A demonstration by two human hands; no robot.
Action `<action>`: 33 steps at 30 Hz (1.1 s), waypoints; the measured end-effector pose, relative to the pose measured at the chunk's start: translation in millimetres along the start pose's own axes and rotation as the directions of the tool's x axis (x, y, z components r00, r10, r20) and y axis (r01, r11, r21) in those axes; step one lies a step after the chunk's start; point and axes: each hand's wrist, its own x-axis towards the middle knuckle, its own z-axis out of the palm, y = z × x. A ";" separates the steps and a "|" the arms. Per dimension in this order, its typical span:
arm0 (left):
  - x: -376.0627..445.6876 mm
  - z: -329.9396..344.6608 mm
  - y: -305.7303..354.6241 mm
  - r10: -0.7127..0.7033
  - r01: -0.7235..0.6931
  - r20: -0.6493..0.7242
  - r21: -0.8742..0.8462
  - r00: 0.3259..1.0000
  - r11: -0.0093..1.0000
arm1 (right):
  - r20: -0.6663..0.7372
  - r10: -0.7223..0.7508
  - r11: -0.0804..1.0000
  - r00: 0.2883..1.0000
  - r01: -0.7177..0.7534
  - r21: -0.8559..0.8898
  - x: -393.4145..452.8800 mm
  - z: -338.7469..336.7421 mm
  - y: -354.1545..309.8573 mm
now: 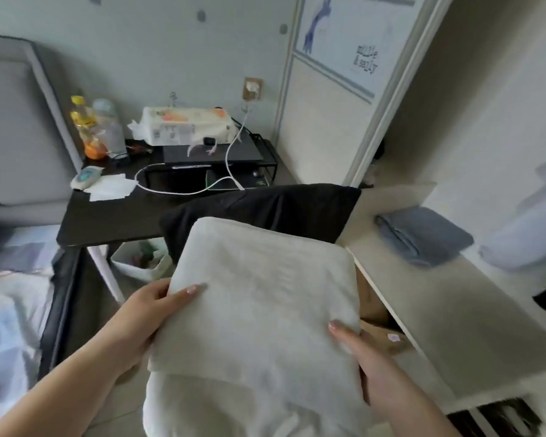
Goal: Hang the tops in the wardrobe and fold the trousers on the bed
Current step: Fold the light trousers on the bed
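White folded garment (265, 298), black garment (265, 209) beneath, grey-blue folded cloth (423, 234), black desk (108, 216)

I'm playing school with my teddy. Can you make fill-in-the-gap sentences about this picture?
1. Both hands, left hand and right hand, hold a folded ____ garment.
2. The black garment lies ____ the white one.
3. The folded grey cloth lies on the wardrobe ____.

Missing words: white; under; shelf

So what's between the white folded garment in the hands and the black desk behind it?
In the head view, a black garment lies between the white folded garment, gripped by the left hand and right hand, and the black desk.
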 end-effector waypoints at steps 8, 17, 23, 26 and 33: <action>98.8 137.0 8.6 -0.073 0.030 0.258 0.167 0.963 0.985 | -0.372 -0.042 0.970 0.927 0.126 0.205 -16.5 -94.4 -13.1; 245.5 264.4 19.4 -0.135 0.000 0.406 0.315 0.904 0.949 | -0.602 0.015 0.877 0.798 0.279 0.392 32.2 -142.2 -57.5; 325.6 331.3 24.0 -0.138 -0.094 0.454 0.453 0.880 0.886 | -0.694 0.055 0.812 0.718 0.372 0.449 71.1 -163.4 -82.3; 355.0 360.8 25.2 -0.135 -0.119 0.460 0.483 0.878 0.868 | -0.714 0.072 0.787 0.696 0.400 0.470 94.1 -178.9 -91.4; 418.0 426.6 26.7 -0.141 -0.164 0.456 0.565 0.878 0.809 | -0.685 0.069 0.775 0.726 0.393 0.495 133.7 -230.5 -120.8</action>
